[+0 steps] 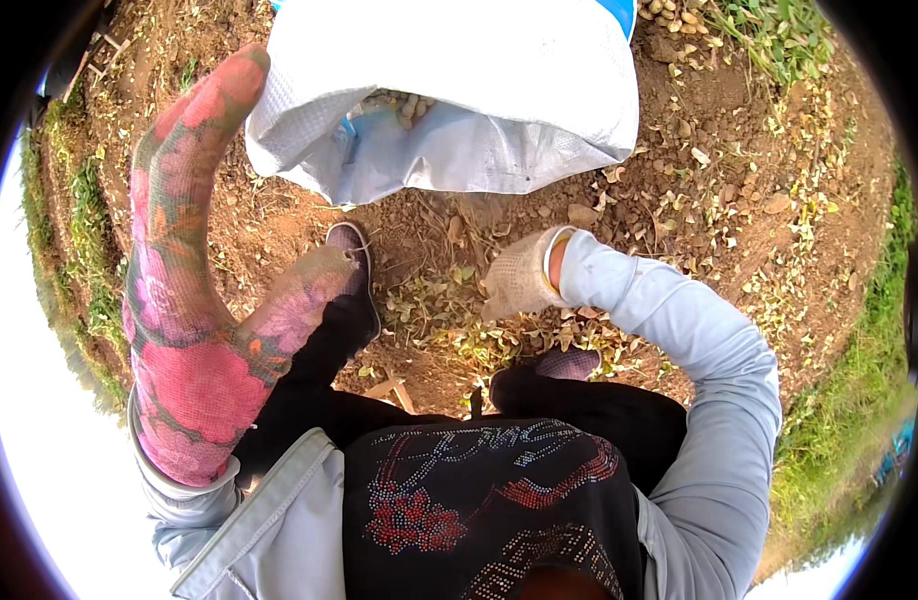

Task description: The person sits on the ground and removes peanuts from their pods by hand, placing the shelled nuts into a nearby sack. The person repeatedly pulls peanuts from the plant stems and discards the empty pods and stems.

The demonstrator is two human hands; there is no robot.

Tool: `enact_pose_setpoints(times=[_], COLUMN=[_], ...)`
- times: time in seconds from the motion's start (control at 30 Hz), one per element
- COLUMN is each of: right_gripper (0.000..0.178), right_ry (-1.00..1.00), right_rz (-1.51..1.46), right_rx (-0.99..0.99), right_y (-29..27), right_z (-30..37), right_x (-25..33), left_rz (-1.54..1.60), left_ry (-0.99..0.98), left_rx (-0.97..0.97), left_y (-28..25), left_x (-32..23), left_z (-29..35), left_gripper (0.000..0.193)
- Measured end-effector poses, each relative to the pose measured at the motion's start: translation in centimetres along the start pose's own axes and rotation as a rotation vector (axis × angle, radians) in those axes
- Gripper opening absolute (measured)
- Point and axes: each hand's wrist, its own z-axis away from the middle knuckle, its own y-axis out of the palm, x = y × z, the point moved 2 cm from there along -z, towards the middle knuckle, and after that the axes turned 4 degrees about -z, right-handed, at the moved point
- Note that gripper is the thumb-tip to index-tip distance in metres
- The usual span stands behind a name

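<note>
A white woven sack (459, 60) with a bluish inside fills the top middle, its mouth toward me. Some peanuts (411, 108) show within the opening. My left hand (194, 260), in a pink flowered knit glove, is raised on the left with the fingers stretched up and the thumb apart. Its fingertips overlap the sack's left edge; whether they touch it I cannot tell. Below the sack's right part, my right hand (519, 275) wears a pale beige glove and points inward over the ground. Its fingers are foreshortened, so their pose is unclear.
Brown soil (719, 190) with scattered dry leaves surrounds the sack. More peanuts (676, 15) lie at the upper right beside green plants (779, 40). My shoes (357, 270) stand below the sack. Grass (839, 400) grows along the right side.
</note>
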Motion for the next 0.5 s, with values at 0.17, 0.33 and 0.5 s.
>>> enact_pose_setpoints(times=[0.17, 0.33, 0.5], right_gripper=[0.028, 0.032, 0.026], right_ry=[0.081, 0.152, -0.077], right_rz=[-0.071, 0.026, -0.271], right_rx=[-0.749, -0.218, -0.133], right_y=[-0.2, -0.8, 6.7], right_z=[-1.5, -4.0, 2.3], right_x=[-2.3, -3.3, -1.4], left_rz=[0.097, -0.006, -0.284], left_ry=[0.11, 0.15, 0.382], left_rx=[-0.02, -0.012, -0.018], left_y=[2.5, 2.0, 2.8], left_x=[2.1, 0.6, 2.3], left_z=[-0.6, -2.6, -5.1], left_gripper=[0.082, 0.088, 0.093])
